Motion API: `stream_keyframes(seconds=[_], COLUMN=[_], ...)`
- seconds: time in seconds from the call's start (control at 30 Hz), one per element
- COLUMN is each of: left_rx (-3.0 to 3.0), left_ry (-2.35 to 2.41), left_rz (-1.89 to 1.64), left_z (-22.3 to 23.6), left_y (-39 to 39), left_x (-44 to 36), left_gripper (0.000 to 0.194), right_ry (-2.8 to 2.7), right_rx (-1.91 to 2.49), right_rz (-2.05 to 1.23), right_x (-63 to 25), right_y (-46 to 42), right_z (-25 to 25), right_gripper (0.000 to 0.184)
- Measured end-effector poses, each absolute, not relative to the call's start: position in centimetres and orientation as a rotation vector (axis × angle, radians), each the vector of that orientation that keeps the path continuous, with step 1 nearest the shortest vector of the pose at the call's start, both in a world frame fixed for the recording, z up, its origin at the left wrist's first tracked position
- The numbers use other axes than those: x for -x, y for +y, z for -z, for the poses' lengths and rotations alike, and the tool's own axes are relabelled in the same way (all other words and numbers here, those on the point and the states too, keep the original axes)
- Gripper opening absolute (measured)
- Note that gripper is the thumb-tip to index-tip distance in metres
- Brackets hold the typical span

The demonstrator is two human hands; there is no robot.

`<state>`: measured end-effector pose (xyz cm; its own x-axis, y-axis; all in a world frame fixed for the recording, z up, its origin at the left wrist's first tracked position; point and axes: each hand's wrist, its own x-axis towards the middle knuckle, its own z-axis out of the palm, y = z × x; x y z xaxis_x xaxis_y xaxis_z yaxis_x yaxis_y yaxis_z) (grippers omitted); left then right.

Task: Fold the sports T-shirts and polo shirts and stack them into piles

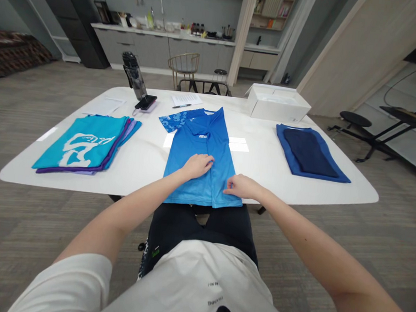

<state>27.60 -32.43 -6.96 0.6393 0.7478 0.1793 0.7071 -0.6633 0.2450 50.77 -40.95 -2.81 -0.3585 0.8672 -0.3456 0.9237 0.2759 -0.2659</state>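
Note:
A blue T-shirt (197, 150) lies on the table in front of me, its right part folded over toward the middle and its left sleeve spread out at the far end. The hem hangs just at the table's near edge. Resting on the middle of the shirt beside the fold, my left hand (197, 166) has its fingers loosely bent and apart. My right hand (242, 186) is at the folded right edge near the hem, fingers curled in on the cloth; whether fabric is pinched is hard to make out.
On the white table (147, 180) a pile of folded shirts (96, 139) lies left and folded dark blue clothes (312, 153) lie right. Toward the back stand a white box (278, 104), a clear bottle (136, 79), a phone (146, 102), a pen (181, 106) and paper sheets (187, 99).

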Motion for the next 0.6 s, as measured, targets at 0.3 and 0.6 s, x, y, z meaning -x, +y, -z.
stream_keyframes(seconds=[0.3, 0.6], left_rx=[-2.285, -2.539], left_ry=[1.333, 0.519], left_rz=[-0.529, -0.217], left_z=[8.2, 6.8], left_y=[-30.9, -36.5], left_x=[-29.3, -25.9], left_gripper=[0.026, 0.021], right_ry=[2.382, 2.453], right_rx=[-1.440, -1.349], right_rz=[0.952, 0.993], right_x=[-50.9, -51.3], right_y=[-41.5, -42.4], right_z=[2.8, 2.8], right_gripper=[0.022, 0.016])
